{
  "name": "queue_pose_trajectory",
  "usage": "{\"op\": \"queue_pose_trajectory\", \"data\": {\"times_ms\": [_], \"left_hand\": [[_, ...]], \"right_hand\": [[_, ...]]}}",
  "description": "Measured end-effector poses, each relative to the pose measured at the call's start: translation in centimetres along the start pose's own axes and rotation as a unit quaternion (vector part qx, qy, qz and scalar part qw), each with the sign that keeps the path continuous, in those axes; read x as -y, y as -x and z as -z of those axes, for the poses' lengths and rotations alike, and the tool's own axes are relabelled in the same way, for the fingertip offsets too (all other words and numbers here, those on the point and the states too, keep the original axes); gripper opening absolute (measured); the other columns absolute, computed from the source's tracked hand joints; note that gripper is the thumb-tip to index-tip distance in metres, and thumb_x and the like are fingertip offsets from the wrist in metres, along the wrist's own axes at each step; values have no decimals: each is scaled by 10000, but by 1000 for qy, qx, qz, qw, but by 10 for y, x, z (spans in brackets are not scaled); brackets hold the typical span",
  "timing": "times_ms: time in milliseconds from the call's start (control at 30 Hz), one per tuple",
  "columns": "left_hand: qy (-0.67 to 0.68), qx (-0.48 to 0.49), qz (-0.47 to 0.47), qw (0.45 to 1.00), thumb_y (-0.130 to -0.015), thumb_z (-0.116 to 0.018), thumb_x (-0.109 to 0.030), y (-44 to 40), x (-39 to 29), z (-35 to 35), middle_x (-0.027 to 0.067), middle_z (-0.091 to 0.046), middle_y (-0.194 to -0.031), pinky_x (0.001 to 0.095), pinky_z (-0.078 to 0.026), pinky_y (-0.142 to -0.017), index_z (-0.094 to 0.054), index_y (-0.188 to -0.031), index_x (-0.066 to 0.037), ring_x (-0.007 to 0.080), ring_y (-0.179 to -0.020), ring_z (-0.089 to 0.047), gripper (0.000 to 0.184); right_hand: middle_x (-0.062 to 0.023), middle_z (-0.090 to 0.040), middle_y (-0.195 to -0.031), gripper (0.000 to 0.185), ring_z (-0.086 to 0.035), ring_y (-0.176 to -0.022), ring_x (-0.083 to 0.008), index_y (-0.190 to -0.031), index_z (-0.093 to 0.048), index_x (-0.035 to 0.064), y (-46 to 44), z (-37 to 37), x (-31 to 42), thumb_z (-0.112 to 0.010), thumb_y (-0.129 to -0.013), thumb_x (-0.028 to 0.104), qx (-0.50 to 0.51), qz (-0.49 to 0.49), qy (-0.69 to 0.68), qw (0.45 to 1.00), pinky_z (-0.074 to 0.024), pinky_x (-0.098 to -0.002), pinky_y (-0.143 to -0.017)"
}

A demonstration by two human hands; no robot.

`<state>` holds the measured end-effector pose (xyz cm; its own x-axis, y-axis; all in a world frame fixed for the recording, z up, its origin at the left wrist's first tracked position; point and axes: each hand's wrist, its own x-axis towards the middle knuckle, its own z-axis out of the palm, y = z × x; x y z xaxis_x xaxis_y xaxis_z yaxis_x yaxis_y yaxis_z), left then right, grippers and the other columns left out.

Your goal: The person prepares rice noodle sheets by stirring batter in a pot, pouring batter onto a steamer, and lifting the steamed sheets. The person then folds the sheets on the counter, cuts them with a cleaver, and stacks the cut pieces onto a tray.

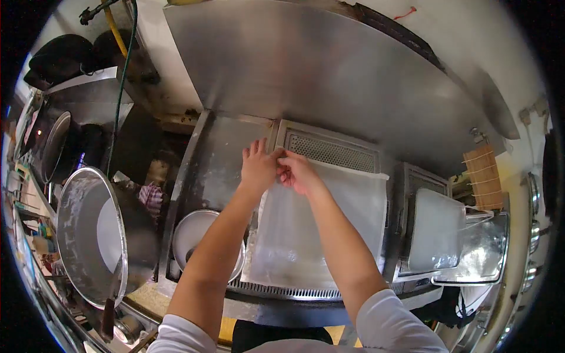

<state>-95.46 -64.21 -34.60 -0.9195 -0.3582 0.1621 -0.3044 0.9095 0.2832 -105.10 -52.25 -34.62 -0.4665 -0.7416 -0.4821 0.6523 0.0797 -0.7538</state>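
A thin, damp-looking white cloth [294, 235] lies spread over a metal steamer top in front of me. My right hand [299, 172] is at its far left corner, thumb and fingers pinched together on the cloth's edge. Right beside it is my left hand [257, 165], its fingers spread and its thumb reaching toward the pinched corner. Whether that thumb touches the cloth is hidden. Beyond the cloth's far edge shows a perforated metal panel [332, 152]. Below my left forearm, partly covered, sits a round metal pan [194, 226].
To the left stands a large metal pot [88, 188] with white liquid and a wooden-handled tool [107, 317]. At right are a white covered tray [436, 229], a shiny metal tray [482, 250] and a bamboo mat [482, 176]. A metal backsplash [318, 76] rises behind.
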Motion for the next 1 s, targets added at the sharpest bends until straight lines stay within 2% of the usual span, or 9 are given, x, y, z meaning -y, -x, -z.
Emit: {"op": "queue_pose_trajectory", "data": {"times_ms": [167,367,467,500,567,700,867,933,1000], "left_hand": [[-60,-3,-22,998,-911,-595,-243,-3,4,-4,168,-437,-1533,581,-334,-1137,-644,-1347,-296,373,-1418,-399,442],[-61,-12,-34,997,-938,-545,-187,-7,8,-19,180,-460,-1510,636,-324,-1129,-614,-1386,-261,374,-1413,-406,459],[-51,-67,-67,994,-901,-575,-150,8,3,-16,195,-460,-1499,618,-354,-1114,-615,-1383,-217,391,-1387,-420,488],[-12,-55,-60,997,-881,-588,-138,17,-2,-6,201,-485,-1469,597,-377,-1102,-622,-1355,-184,393,-1361,-446,478],[63,-34,-47,996,-841,-615,-115,47,-19,24,213,-536,-1407,555,-422,-1078,-637,-1300,-118,397,-1309,-497,459],[70,291,-48,953,-683,-747,-153,158,-54,60,168,-689,-1083,456,-499,-968,-623,-1187,-34,365,-1068,-643,533],[-45,241,-194,950,-687,-731,-177,247,-74,75,162,-699,-974,421,-515,-907,-608,-1050,8,322,-993,-676,426],[-57,238,-191,950,-728,-695,-175,249,-75,75,168,-712,-948,414,-529,-875,-607,-1042,-9,319,-943,-696,366],[-60,268,-166,947,-741,-679,-171,248,-73,71,167,-710,-940,422,-527,-871,-605,-1035,-7,322,-930,-692,344]], "right_hand": [[-14,-607,-741,198,-592,-553,-133,-1164,-555,107,44,-4,-43,-586,-972,146,-14,-39,51,998,-472,-299,-462],[-81,-635,-754,316,-599,-583,-143,-1185,-572,32,197,-65,-135,-686,-929,178,76,-202,352,911,-491,-334,-487],[-138,-707,-821,305,-690,-721,-259,-1131,-648,6,221,-53,-168,-667,-934,238,59,74,467,879,-557,-404,-674],[-172,-723,-922,351,-704,-890,-312,-1186,-651,8,229,-66,-126,-683,-926,243,17,-38,452,891,-548,-425,-812],[-187,-725,-937,325,-711,-917,-323,-1160,-667,16,229,-46,-110,-684,-920,234,-21,-4,445,895,-546,-433,-804],[-174,-723,-941,278,-705,-851,-295,-1155,-677,53,220,-13,-118,-666,-912,189,-27,109,499,859,-557,-400,-780],[-180,-729,-982,212,-700,-981,-363,-986,-728,44,293,37,-121,-619,-831,139,-8,-2,778,628,-553,-472,-898],[-190,-727,-1003,201,-694,-1019,-365,-939,-739,33,339,64,-87,-627,-826,156,-29,-115,794,596,-543,-470,-928],[-169,-737,-1033,241,-694,-1036,-372,-1005,-756,65,367,118,-94,-604,-836,146,-106,-80,828,545,-552,-460,-924]]}}
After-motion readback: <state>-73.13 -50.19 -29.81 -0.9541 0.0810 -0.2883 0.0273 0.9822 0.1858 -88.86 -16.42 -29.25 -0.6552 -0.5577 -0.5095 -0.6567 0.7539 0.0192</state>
